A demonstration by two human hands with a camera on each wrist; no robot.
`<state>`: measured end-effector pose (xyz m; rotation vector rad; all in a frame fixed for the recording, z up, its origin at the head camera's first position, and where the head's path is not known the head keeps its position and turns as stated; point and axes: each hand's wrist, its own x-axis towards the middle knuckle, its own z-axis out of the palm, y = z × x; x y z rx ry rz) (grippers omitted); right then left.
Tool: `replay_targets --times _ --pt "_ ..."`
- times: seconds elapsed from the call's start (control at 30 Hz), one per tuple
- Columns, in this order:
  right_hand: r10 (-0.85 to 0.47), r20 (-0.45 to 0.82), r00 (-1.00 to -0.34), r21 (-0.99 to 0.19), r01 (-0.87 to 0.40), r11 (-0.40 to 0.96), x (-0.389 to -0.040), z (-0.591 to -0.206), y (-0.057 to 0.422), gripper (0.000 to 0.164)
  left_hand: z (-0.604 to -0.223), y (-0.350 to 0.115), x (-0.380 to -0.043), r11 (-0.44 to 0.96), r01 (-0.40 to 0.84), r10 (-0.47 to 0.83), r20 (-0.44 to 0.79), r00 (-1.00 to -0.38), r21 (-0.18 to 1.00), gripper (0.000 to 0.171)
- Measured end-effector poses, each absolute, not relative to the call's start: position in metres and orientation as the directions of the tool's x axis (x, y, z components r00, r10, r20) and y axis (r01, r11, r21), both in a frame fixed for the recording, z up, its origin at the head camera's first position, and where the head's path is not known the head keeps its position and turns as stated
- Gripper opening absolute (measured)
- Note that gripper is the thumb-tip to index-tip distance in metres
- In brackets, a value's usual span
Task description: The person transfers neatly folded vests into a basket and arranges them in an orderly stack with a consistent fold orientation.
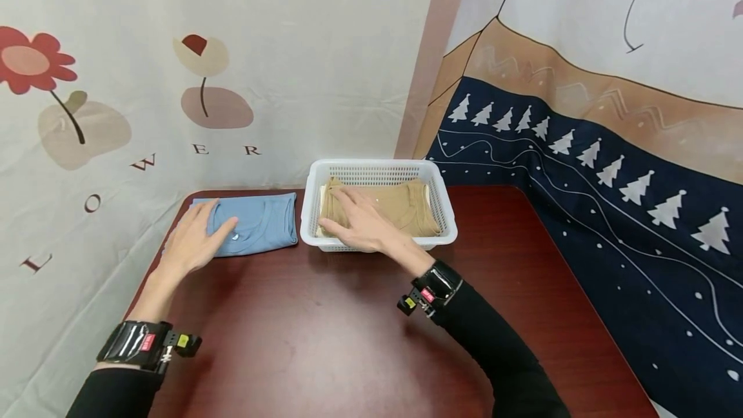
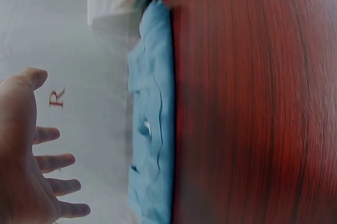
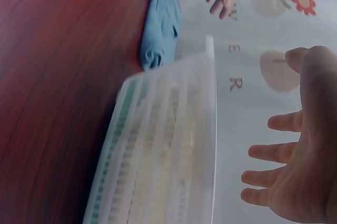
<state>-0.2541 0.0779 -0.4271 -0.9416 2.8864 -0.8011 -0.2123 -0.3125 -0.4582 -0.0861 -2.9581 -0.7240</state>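
A folded blue garment (image 1: 264, 224) with a small white spot lies on the table's left side. My left hand (image 1: 194, 237) hovers over its left part, fingers spread; the left wrist view shows the hand (image 2: 26, 166) apart from the blue garment (image 2: 152, 113). To the right stands a white plastic basket (image 1: 310, 211) with slotted walls, holding a folded tan garment (image 1: 400, 205) with something pale under it. Above the basket is my right hand (image 1: 362, 221), fingers extended and holding nothing. In the right wrist view this hand (image 3: 295, 155) is clear of the basket rim (image 3: 211, 103).
The dark red wooden table (image 1: 348, 328) carries the basket and the blue garment near its back edge. A pale printed curtain (image 1: 325, 50) hangs right behind it. On the right, a navy cloth with white trees (image 1: 580, 224) borders the table edge.
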Motion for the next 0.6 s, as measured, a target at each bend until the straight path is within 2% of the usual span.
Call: replay_targets --times 0.27,0.4,0.6 --pt "-0.610 0.104 -0.786 -0.376 -0.599 0.707 -0.246 -0.428 0.026 0.082 -0.469 -0.340 -0.219 0.893 0.045 0.028 0.044 -0.999 0.448 0.092" --pt "-0.641 0.119 -0.758 -0.302 -0.643 0.704 -0.243 -0.432 -0.002 0.078 -0.472 -0.349 -0.221 0.891 0.023 0.017 0.018 -1.000 0.454 0.093" --pt "-0.671 0.134 -0.729 -0.266 -0.679 0.685 -0.235 -0.440 -0.035 0.072 -0.478 -0.359 -0.227 0.883 0.002 0.002 0.000 -1.000 0.470 0.093"
